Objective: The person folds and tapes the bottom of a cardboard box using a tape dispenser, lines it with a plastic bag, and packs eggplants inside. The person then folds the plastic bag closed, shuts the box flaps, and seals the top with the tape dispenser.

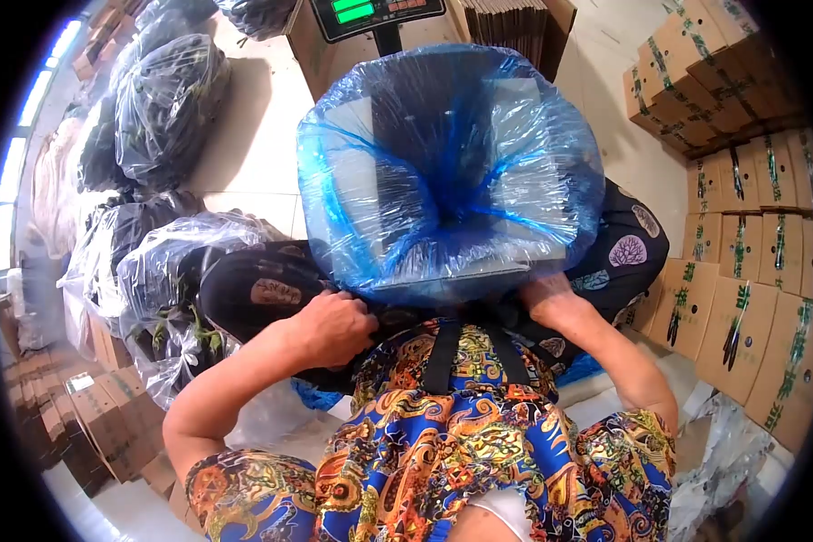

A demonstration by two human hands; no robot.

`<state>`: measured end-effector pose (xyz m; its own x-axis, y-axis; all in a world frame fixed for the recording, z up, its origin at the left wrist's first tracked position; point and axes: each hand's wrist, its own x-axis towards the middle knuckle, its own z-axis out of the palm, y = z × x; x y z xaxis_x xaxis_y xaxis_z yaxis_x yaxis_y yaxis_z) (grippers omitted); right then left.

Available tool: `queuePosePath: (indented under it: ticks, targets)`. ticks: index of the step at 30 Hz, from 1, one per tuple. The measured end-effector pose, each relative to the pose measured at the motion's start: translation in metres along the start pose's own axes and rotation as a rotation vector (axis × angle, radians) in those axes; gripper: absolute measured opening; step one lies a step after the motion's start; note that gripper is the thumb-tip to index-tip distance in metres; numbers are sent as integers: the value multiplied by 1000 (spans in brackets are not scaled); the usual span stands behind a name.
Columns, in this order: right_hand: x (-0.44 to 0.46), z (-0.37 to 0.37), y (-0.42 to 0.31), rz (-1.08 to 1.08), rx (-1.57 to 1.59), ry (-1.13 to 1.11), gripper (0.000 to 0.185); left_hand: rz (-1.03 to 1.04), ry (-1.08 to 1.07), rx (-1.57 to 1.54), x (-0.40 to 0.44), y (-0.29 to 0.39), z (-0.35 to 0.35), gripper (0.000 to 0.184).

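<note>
A blue plastic bag lines an open box in front of me, spread over its rim, with its middle sunk inside. The pale box walls show through the film. My left hand is beside the near left corner of the bag, over my patterned trousers, its fingers curled closed; what they pinch, if anything, is hidden. At the near right corner is my right hand, its fingers out of sight under the bag's edge.
A scale with a lit green display stands beyond the box. Clear bags of dark produce line the left side. Printed cartons are stacked on the right, and more cardboard lies at lower left.
</note>
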<state>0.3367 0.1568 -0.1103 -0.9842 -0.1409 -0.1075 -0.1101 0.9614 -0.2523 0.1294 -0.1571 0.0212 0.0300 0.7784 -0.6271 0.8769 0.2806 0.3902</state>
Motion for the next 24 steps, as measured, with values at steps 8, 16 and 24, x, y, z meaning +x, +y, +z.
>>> queuePosePath:
  ticks: [8, 16, 24]
  targets:
    - [-22, -168, -53, 74, 480, -180, 20, -194, 346, -363, -54, -28, -86, 27]
    - [88, -155, 26, 551, 278, 56, 90, -477, 309, -712, 34, -123, -80, 101]
    - [160, -67, 51, 776, 316, -241, 123, -381, 109, -1019, 83, -149, -67, 97]
